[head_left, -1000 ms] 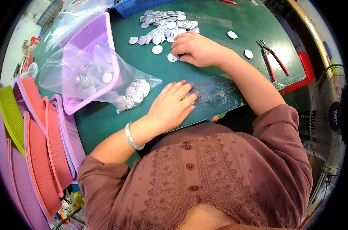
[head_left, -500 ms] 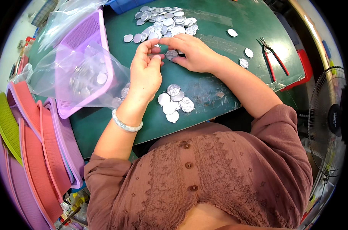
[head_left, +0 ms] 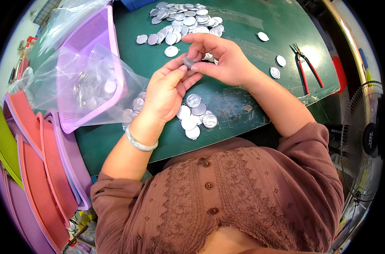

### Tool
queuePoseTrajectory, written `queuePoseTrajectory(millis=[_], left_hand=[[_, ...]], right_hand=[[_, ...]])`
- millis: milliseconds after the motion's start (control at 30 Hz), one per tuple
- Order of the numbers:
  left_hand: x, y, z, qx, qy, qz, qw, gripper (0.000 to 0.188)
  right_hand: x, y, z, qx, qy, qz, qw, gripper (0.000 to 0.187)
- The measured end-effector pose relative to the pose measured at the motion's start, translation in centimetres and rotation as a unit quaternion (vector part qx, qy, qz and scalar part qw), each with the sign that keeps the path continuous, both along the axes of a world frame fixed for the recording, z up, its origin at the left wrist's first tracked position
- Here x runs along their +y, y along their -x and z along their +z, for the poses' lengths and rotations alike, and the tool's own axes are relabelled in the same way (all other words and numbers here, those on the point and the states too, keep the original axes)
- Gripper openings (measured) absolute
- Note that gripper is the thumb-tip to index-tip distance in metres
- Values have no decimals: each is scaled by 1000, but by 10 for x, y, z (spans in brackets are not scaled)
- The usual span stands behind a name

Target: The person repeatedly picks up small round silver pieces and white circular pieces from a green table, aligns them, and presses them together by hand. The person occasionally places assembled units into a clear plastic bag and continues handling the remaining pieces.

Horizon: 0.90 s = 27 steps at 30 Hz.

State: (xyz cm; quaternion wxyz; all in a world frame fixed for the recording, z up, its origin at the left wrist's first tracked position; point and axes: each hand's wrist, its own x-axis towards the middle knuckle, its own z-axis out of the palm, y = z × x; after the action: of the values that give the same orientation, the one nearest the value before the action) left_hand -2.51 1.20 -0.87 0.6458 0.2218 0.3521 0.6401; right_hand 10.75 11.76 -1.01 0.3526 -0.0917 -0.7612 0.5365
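Observation:
Above the green table, both my hands pinch a silvery medallion [head_left: 188, 63] between their fingertips. My left hand [head_left: 166, 86] is closed on its left edge, while my right hand [head_left: 226, 61] grips the other side with thumb and fingers. The fingers hide part of the medallion. Just beyond my left fingers lies a single medallion [head_left: 171, 51]. A small cluster of medallions [head_left: 195, 116] sits nearer to me, below my hands, and a large heap of medallions [head_left: 184, 19] is spread farther out. Some medallions beneath my right hand are partly covered.
A purple plastic basket [head_left: 114, 42] stands at the left, with a clear bag [head_left: 44, 91] of medallions over it. Red-handled pliers [head_left: 304, 67] and a few loose medallions [head_left: 280, 61] lie at the right. Stacked baskets [head_left: 40, 173] fill the left side; a fan [head_left: 362, 135] stands at far right.
My hands have come closer together, and both sets of fingertips now meet on the medallion. It has tilted from face-up. A loose medallion beyond my left hand has come into fuller view.

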Motion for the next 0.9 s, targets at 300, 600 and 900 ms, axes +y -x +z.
queuePoseTrajectory(millis=[300, 600, 900], left_hand=[[0, 9, -2, -25, -1, -45, 999, 32], [-3, 7, -1, 95, 17, -55, 994, 28], [-3, 8, -2, 108, 51, -49, 992, 13]], right_hand=[[26, -16, 2, -159, -147, -148, 965, 31], [33, -22, 1, -219, -195, -138, 946, 32], [23, -20, 6, -250, -307, -114, 911, 46]])
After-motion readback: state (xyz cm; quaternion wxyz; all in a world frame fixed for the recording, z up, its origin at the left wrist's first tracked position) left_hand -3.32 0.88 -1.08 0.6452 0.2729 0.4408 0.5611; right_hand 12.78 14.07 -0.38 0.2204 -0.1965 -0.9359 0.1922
